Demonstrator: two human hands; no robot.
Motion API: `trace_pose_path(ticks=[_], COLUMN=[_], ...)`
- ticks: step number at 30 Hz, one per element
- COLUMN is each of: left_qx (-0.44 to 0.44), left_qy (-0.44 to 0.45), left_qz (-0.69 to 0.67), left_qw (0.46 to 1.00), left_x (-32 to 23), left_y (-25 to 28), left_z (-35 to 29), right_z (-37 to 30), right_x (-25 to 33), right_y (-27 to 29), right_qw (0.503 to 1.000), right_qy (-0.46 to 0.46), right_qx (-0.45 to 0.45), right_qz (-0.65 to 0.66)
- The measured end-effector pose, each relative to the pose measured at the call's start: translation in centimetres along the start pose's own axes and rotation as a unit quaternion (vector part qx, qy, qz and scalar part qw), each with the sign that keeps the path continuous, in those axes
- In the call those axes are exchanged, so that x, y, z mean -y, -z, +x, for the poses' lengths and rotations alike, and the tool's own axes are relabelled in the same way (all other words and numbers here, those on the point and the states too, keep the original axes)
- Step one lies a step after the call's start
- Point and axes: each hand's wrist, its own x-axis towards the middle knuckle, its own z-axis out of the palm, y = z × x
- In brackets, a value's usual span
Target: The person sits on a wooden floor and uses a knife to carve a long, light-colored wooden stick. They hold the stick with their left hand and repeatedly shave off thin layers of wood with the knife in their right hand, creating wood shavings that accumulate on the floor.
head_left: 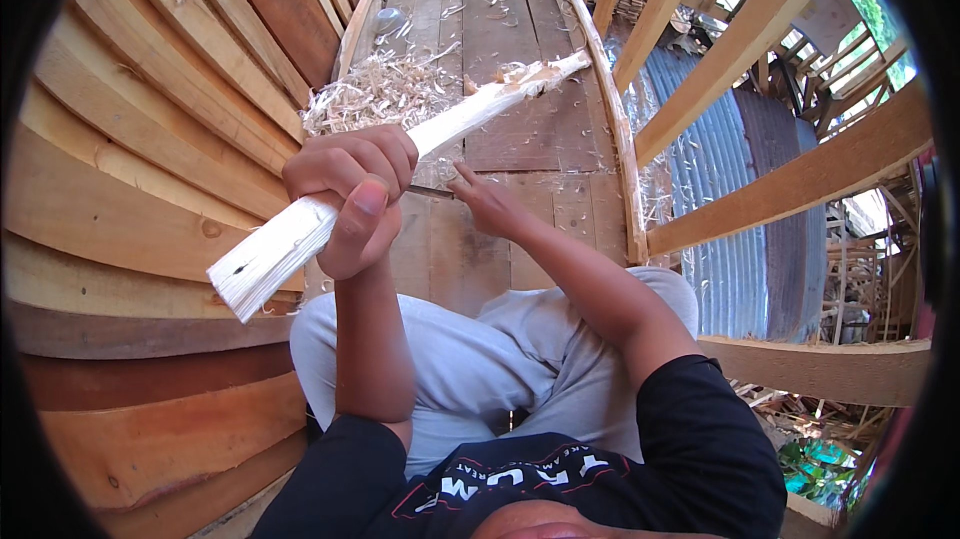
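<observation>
My left hand (355,194) is wrapped round a pale, whittled length of wood (480,117), its thumb pressed along the near side. The wood slants from a squared near end at lower left to a rougher, bark-flecked far end at upper right. Close by on the right, my right hand (490,203) is closed on a knife, its index finger partly straightened. Only a short stretch of the dark, thin knife blade (432,191) shows, reaching left toward my left wrist below the wood. The knife's handle is hidden in my fingers.
Curled shavings (375,94) lie heaped on the plank floor (510,144) ahead. Beyond them sits a small round greyish object (389,21). A slatted wooden wall (150,139) closes in the left; a wooden railing (770,199) runs along the right, with corrugated metal sheets (715,189) beyond it.
</observation>
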Motion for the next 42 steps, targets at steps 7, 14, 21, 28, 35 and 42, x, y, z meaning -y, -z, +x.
trace_pose_path(ticks=[7,14,21,28,35,42], left_qx=[-0.005,-0.023,-0.037,-0.056,-0.037,-0.052], left_qy=[0.007,0.001,0.003,0.003,0.016,-0.003], left_qz=[0.008,0.001,-0.026,-0.034,0.011,-0.033], left_qw=[1.0,1.0,0.999,0.998,0.999,0.998], left_x=[-0.1,0.1,0.2,0.4,0.1,0.5], left_y=[-0.6,0.5,1.2,1.7,1.1,1.5], left_z=[0.1,0.0,0.0,-0.1,-0.2,-0.2], right_z=[-0.1,0.2,1.3,1.7,2.7,2.6], right_x=[-1.2,-0.6,-1.8,-3.9,-0.7,-1.9], right_y=[-1.2,-1.0,0.0,2.9,6.1,5.3], right_qw=[1.0,0.998,0.995,0.916,0.987,0.984], right_qy=[-0.002,-0.036,-0.08,-0.341,-0.071,-0.161], right_qx=[0.022,0.052,-0.029,-0.207,-0.098,-0.044], right_qz=[-0.011,-0.003,0.061,0.034,0.101,0.067])
